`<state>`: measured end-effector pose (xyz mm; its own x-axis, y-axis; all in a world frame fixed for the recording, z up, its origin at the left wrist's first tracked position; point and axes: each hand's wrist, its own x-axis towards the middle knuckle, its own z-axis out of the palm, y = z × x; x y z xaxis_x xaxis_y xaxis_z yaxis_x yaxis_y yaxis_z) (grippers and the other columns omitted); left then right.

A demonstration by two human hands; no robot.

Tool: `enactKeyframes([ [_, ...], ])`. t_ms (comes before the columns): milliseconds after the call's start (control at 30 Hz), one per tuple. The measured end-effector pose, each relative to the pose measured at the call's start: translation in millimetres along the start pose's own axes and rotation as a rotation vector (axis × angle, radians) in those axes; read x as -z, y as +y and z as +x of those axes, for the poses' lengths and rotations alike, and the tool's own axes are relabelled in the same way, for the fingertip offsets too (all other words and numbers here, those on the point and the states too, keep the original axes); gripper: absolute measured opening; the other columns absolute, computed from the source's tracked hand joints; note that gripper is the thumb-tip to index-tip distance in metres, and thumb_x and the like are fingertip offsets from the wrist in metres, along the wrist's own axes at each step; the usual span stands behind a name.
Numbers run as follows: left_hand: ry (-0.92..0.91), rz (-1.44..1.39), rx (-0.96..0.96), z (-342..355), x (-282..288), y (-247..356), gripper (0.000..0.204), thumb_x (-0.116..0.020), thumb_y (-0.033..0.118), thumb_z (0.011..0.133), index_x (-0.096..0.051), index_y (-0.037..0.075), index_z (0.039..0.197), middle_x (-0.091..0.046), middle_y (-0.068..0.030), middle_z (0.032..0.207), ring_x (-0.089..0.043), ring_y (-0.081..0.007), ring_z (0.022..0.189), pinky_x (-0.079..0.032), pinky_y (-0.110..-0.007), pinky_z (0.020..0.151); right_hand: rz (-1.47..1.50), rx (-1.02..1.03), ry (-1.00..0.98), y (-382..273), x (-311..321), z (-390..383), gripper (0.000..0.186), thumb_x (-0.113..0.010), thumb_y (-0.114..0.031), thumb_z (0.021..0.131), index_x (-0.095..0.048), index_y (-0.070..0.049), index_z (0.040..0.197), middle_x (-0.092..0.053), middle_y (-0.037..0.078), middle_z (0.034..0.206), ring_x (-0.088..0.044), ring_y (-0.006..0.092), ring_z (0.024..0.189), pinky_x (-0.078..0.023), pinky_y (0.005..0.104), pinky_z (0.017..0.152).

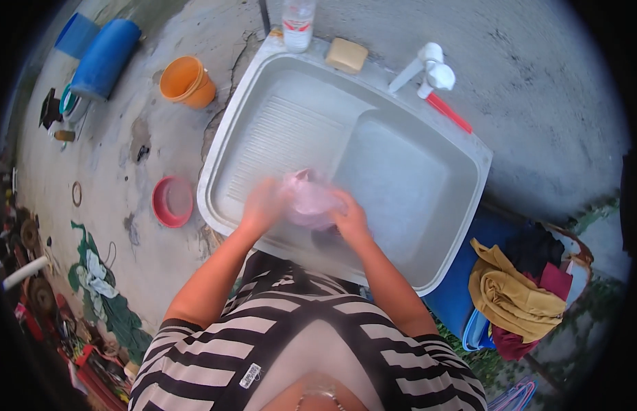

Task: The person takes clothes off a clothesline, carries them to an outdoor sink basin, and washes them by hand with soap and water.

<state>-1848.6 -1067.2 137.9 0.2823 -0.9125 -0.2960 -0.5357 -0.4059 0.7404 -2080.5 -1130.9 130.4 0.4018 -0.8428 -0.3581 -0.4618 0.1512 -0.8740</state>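
Observation:
A pale pink cloth point(309, 198) is bunched over the ribbed washboard slope of a grey sink point(469, 147). My left hand point(262, 203) grips its left side and my right hand point(348, 218) grips its right side; both are motion-blurred. The sink's right half holds cloudy water. A white tap point(428, 68) stands at the back rim, next to a red-handled brush point(448, 113). A tan bar of soap point(346, 55) and a clear plastic bottle point(298, 24) rest on the back edge.
An orange bucket point(187, 81), a red bowl point(172, 201) and a blue barrel point(105, 58) lie on the concrete floor at left. A basket point(579, 257) heaped with mustard, dark and maroon clothes point(514, 294) stands at right. Green cloth and clutter lie at lower left.

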Motion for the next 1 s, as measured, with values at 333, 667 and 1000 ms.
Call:
enactKeyframes([
  [333, -0.301, -0.393, -0.148, 31.8, -87.4, 35.5, 0.036, -0.057, 0.010, 0.093, -0.047, -0.001, 0.125, -0.054, -0.0106, 0.109, -0.060, -0.0163, 0.083, -0.052, -0.028, 0.076, -0.664, -0.096, 0.356, 201.4, 182.0, -13.5, 0.062, -0.068, -0.029, 0.084, -0.044, -0.004, 0.136, -0.057, 0.018, 0.121, -0.060, 0.0275, 0.101, -0.048, 0.0379, 0.088],
  [667, -0.613, -0.861, 0.936, 55.8, -122.3, 66.3, 0.067, -0.050, 0.050, 0.093, -0.033, 0.009, 0.142, -0.042, -0.0181, 0.136, -0.044, -0.0277, 0.125, -0.044, -0.047, 0.097, 0.221, -0.153, 0.316, 121.9, 25.6, 45.7, 0.032, -0.064, -0.020, 0.086, -0.053, -0.004, 0.112, -0.056, 0.006, 0.096, -0.051, 0.0166, 0.088, -0.046, 0.0334, 0.079],
  [1000, -0.616, -1.244, 0.827, 65.2, -123.2, 103.3, 0.023, -0.057, 0.013, 0.090, -0.059, 0.008, 0.112, -0.062, -0.0059, 0.098, -0.061, -0.0201, 0.086, -0.051, -0.036, 0.074, -0.742, 0.009, 0.095, 34.0, 32.6, 57.1, 0.027, -0.059, -0.035, 0.086, -0.060, -0.014, 0.103, -0.063, 0.019, 0.100, -0.056, 0.0419, 0.099, -0.045, 0.0516, 0.082],
])
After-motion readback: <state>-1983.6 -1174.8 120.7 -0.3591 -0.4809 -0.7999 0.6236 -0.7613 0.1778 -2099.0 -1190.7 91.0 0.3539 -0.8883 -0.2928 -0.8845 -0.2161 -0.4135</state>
